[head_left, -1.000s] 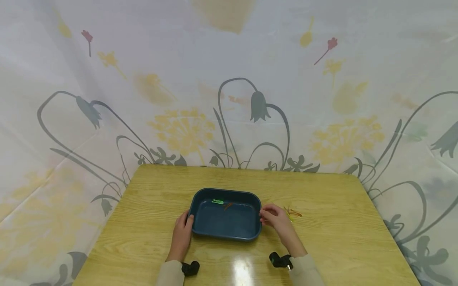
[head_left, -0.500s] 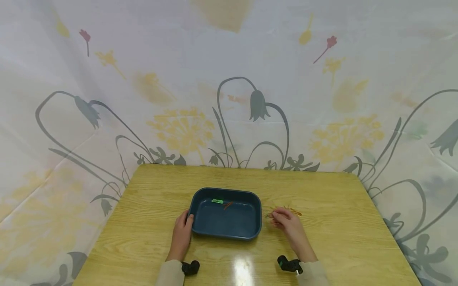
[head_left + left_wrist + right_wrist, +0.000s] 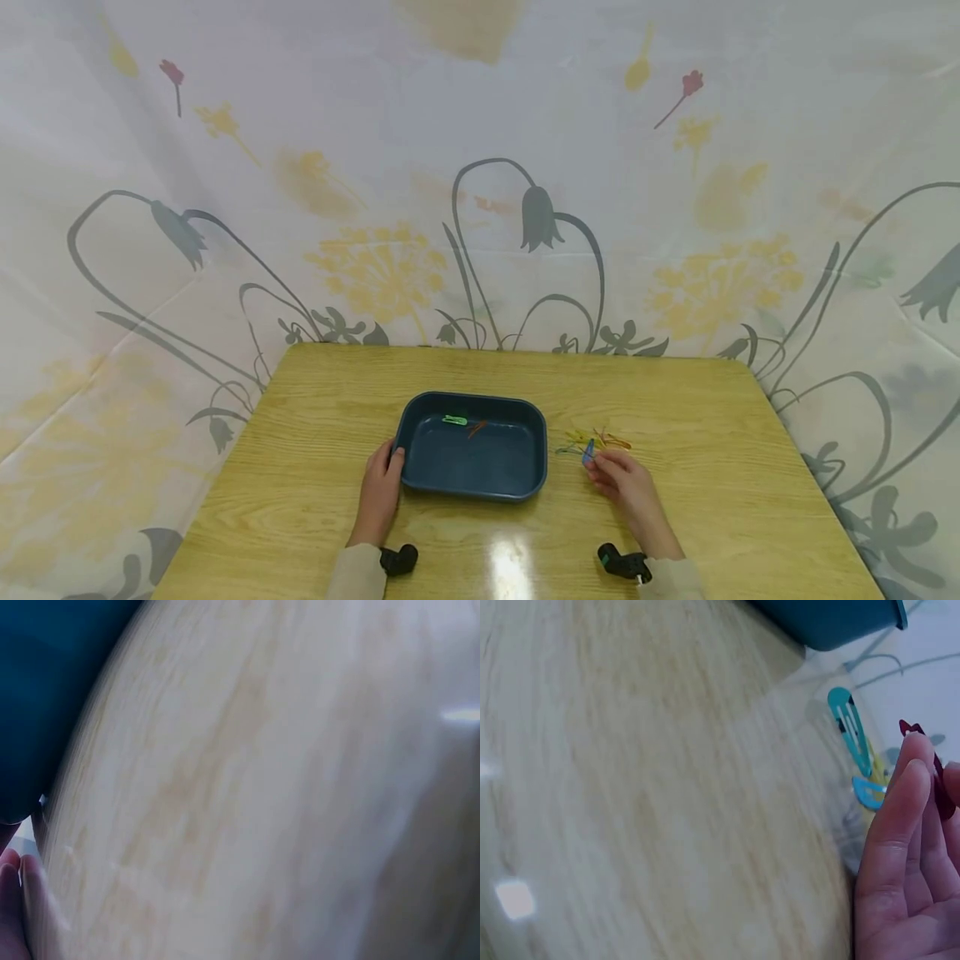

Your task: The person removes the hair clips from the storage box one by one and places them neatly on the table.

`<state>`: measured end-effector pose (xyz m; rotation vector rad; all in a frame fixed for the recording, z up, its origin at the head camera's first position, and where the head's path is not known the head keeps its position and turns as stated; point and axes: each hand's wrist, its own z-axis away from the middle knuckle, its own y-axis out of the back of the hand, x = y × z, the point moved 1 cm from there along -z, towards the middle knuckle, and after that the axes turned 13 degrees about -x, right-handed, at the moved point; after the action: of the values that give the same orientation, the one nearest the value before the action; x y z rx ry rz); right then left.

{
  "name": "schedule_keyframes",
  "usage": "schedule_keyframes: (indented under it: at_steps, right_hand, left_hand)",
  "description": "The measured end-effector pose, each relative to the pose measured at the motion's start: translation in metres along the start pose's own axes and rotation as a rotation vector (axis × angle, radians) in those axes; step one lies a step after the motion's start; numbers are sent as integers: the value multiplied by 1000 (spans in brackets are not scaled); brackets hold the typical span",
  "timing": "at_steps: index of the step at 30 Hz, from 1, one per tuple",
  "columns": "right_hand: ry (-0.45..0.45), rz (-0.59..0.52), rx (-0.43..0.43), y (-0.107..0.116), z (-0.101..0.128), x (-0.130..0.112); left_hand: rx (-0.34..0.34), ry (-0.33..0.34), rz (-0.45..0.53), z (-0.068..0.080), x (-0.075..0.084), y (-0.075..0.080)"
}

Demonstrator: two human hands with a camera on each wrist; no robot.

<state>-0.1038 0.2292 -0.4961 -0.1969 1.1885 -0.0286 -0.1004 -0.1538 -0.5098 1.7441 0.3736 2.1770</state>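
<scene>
My left hand (image 3: 381, 483) grips the left wall of a dark blue tray (image 3: 474, 497), its thumb at the rim. Inside the tray, near the back, lie a light green hair clip (image 3: 454, 420) and an orange-brown one (image 3: 477, 428). Right of the tray, my right hand (image 3: 630, 485) pinches a dark red snap hair clip (image 3: 943, 799) between thumb and fingers, partly hidden by them. Close to those fingertips are a blue hair clip (image 3: 588, 452) and a teal snap clip (image 3: 847, 724).
Yellow clips (image 3: 577, 437) and orange ones (image 3: 619, 443) lie loosely piled just beyond the right hand. The wooden table (image 3: 337, 375) ends at a patterned cloth backdrop (image 3: 480, 275) behind and at the sides.
My right hand has moved rightward from the tray's right rim to the clip pile, uncovering the blue and teal clips. The left hand and tray have stayed put.
</scene>
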Motion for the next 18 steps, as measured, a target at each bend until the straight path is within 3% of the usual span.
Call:
schedule_keyframes:
  at_steps: [11, 18]
  right_hand:
    - [-9, -141, 3, 10, 1, 3]
    - [-6, -188, 50, 10, 3, -1]
  left_hand:
    - [-3, -16, 13, 0, 1, 0]
    - [4, -16, 10, 1, 0, 0]
